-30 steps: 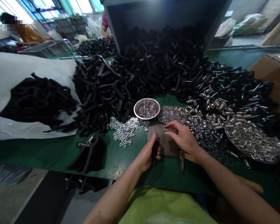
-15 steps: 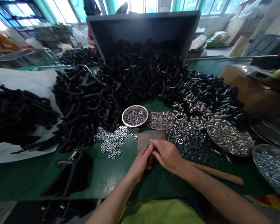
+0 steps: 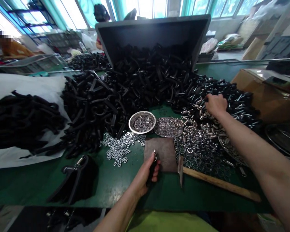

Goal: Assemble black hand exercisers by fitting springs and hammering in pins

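Observation:
My left hand [image 3: 148,172] is closed around a black part, with a small metal spring and ring [image 3: 155,155] showing above the thumb, over the near edge of a dark metal plate [image 3: 160,151]. My right hand [image 3: 216,104] reaches into the pile of black parts with metal pins [image 3: 241,100] at the right. Its fingertips are at a dark piece; whether they grip it is hard to tell. Beside the plate lies a hammer [image 3: 219,180] with a wooden handle. Springs [image 3: 211,130] lie just below my right hand.
A round bowl [image 3: 142,131] and a small tray of metal bits [image 3: 169,127] stand behind the plate. Nuts [image 3: 118,146] lie left. A big grey bin [image 3: 154,29] spills black parts. A cardboard box [image 3: 263,93] is at right. People sit behind.
My right hand has left my left hand and moved up and right to the pinned parts. The hammer head and more of the plate now show. The view has shifted slightly.

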`<state>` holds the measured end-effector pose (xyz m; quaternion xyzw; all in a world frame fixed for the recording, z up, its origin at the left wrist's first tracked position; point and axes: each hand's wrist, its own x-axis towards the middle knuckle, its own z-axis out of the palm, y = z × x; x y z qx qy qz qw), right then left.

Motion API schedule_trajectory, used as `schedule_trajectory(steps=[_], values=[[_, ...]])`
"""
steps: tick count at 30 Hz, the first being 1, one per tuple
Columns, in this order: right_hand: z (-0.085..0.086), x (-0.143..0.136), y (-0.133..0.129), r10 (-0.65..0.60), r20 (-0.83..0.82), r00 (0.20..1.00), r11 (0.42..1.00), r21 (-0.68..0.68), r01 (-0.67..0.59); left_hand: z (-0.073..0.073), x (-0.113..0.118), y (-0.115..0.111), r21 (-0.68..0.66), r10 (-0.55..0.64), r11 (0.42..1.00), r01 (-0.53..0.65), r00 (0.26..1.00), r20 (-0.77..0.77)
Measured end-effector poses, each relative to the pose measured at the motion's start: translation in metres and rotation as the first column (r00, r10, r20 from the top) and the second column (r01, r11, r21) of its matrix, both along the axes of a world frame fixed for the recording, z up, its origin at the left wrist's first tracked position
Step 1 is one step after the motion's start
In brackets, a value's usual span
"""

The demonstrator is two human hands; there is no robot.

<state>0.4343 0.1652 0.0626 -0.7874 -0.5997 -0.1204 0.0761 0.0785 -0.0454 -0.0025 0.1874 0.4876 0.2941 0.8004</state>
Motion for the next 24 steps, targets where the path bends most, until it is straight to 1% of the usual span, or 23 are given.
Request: schedule_trajectory(steps=[2,4,7,9,12,14,20,24], values=[[0.000,0.002,0.003,-0.028,-0.001,1.000,0.999,-0.032,0.028,0.000,0.000,0.003,-0.032,0.038,0.999,-0.036,0.997,0.062],[0.000,0.000,0.003,-0.028,0.006,1.000,0.999,-0.036,0.028,0.000,0.000,0.007,-0.059,0.091,0.995,-0.085,0.990,0.110],[0.000,-0.001,0.000,0.007,0.028,1.000,0.999,-0.037,-0.006,0.000,-0.003,0.012,-0.082,0.187,0.981,-0.176,0.970,0.155],[0.000,-0.001,-0.003,0.044,0.049,0.998,0.998,-0.057,-0.041,0.001,-0.006,0.016,-0.122,0.241,0.968,-0.221,0.953,0.186],[0.000,0.003,-0.006,0.102,0.085,0.991,0.990,-0.109,-0.093,0.002,-0.010,0.019,-0.205,0.303,0.946,-0.252,0.912,0.278],[0.000,0.006,-0.005,0.120,0.106,0.987,0.984,-0.142,-0.104,0.003,-0.012,0.020,-0.239,0.340,0.933,-0.270,0.880,0.331],[0.005,0.012,-0.004,0.122,0.146,0.982,0.978,-0.184,-0.094,0.001,-0.012,0.018,-0.225,0.407,0.911,-0.345,0.834,0.372],[0.007,0.017,-0.007,0.160,0.155,0.975,0.961,-0.250,-0.118,-0.003,-0.012,0.018,-0.214,0.420,0.907,-0.363,0.820,0.390]])
